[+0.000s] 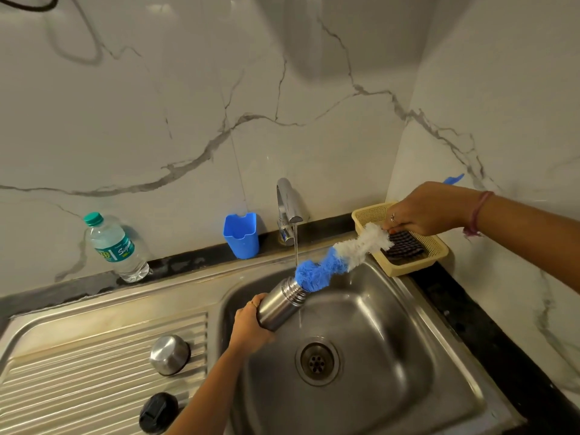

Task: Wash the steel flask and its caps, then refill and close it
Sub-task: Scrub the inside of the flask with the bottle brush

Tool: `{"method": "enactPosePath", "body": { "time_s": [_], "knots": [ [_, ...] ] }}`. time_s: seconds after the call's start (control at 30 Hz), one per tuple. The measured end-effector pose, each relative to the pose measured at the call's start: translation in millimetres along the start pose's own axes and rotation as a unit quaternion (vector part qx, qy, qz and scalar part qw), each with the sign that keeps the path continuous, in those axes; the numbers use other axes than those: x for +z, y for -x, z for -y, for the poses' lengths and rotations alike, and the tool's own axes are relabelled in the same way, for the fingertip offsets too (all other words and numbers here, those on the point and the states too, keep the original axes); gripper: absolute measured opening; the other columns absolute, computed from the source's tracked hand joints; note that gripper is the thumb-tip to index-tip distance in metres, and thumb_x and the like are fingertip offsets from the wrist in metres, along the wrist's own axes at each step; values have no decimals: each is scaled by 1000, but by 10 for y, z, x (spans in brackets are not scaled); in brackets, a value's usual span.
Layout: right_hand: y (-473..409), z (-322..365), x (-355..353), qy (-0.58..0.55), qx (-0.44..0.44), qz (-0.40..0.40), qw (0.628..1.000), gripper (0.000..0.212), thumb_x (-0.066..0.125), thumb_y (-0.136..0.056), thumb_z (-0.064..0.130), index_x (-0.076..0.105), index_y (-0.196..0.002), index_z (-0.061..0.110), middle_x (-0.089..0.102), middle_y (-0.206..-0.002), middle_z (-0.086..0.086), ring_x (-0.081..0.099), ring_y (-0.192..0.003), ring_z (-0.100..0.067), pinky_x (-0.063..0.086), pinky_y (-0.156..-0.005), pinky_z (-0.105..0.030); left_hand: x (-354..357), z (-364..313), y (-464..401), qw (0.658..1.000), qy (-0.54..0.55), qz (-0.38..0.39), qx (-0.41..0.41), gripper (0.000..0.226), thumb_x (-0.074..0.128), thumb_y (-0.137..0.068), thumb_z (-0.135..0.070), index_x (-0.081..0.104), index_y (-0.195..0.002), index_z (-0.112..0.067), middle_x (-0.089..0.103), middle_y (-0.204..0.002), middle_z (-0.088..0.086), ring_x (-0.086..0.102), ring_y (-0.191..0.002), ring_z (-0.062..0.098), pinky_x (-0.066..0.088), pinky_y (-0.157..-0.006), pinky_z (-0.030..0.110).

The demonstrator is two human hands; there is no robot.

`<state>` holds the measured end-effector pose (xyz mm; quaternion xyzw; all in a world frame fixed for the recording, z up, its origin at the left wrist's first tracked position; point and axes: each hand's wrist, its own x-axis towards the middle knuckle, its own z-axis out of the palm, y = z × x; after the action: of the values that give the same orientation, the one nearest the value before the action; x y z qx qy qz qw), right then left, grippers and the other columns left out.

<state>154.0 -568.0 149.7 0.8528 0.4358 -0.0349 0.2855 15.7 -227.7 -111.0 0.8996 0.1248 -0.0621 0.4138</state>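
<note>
- Reading the one legible label: the clear plastic water bottle (116,248) with a teal cap carries a teal band with white script that seems to begin "Sig"; the rest is too small to tell. It leans against the marble wall, far left of both hands.
- The left hand (251,324) reaches in from below, fingers curled round the base of the steel flask (281,303), gripping it tilted over the sink basin (392,356) with the open mouth pointing up and to the right.
- The right hand (419,211) comes in from the right, wrist wearing a thread band, fingers pinched down on the handle of the bottle brush (342,257); a blue handle tip (454,179) shows behind the wrist.
- The brush runs from those fingers down to the flask; its white bristles lie nearest the right fingers, its blue bristles touch the flask mouth.
- A thin stream falls from the chrome tap (288,208), passing just beside the blue bristles and the flask neck.
- Under the right fingers sits a cream plastic basket (436,246) holding a dark checked scrub cloth (405,246).
- On the ribbed drainboard (78,372), below and left of the left fingers, rest a steel cap (169,354) and a black inner cap (158,412).
- A blue plastic cup (241,235) stands on the ledge beside the tap.
</note>
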Motion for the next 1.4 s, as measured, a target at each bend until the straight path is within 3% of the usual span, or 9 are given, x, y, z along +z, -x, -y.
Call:
{"method": "enactPosePath", "body": {
  "time_s": [0.33,0.5,0.6,0.7,0.8,0.9,1.07,1.23,1.4],
  "knots": [
    [-139,39,-119,159,-83,-51,982,44,30,-100,23,35,-144,28,59,-102,7,59,-77,-12,50,-63,-26,-46,-140,-63,997,-68,20,35,105,68,-38,-50,42,-139,-37,53,-115,-12,48,-112,18,46,-97,35],
    [-222,-46,61,-96,-11,34,995,35,33,-101,43,56,-127,37,67,-96,9,54,-74,-4,37,-63,-14,-82,-185,-41,996,-76,15,38,98,81,-55,-30,37,-143,-38,44,-117,-14,37,-115,17,43,-96,34],
    [-240,-84,212,-330,-9,124,936,27,42,-99,39,67,-103,31,65,-94,13,58,-80,-2,41,-69,-15,-77,-217,-38,994,-90,2,60,94,82,-59,-27,38,-141,-40,46,-122,-14,36,-115,16,43,-97,34],
    [-259,69,303,-417,-5,121,901,26,44,-99,37,69,-97,30,66,-91,3,62,-80,-11,48,-69,-18,-74,-290,-50,996,-68,-11,63,93,83,-59,-24,39,-140,-38,43,-119,-16,35,-116,16,42,-99,36],
    [-292,195,291,-356,5,66,932,27,42,-100,40,67,-103,34,67,-88,4,56,-70,-6,39,-65,-14,-83,-307,-76,996,-74,-12,49,95,84,-60,-23,38,-142,-37,43,-120,-15,34,-116,16,41,-100,37],
    [-290,301,244,-144,-10,-14,989,30,36,-101,31,62,-115,37,67,-92,11,57,-72,-6,44,-66,-21,-72,-324,-75,996,-82,2,39,96,83,-60,-25,36,-143,-39,45,-122,-14,34,-115,15,41,-99,36],
    [-357,430,309,64,-98,-117,986,40,40,-94,8,50,-129,25,61,-90,2,58,-63,-15,49,-51,-27,-15,-328,-51,999,-46,0,20,95,83,-59,-22,37,-142,-38,44,-118,-12,34,-115,16,40,-97,34],
    [-442,438,25,-102,-15,22,994,37,30,-102,39,63,-118,31,66,-97,9,51,-75,-7,45,-72,-25,56,-341,30,999,-38,-9,18,93,82,-60,-21,38,-139,-41,44,-116,-13,35,-114,14,42,-100,39],
    [-618,388,-95,-270,-26,153,950,29,41,-100,33,69,-99,26,68,-106,-2,52,-81,-10,41,-78,-27,160,-378,116,997,-33,-73,14,88,81,-63,-22,40,-139,-42,48,-127,-13,33,-115,11,38,-98,36]
  ]
}}
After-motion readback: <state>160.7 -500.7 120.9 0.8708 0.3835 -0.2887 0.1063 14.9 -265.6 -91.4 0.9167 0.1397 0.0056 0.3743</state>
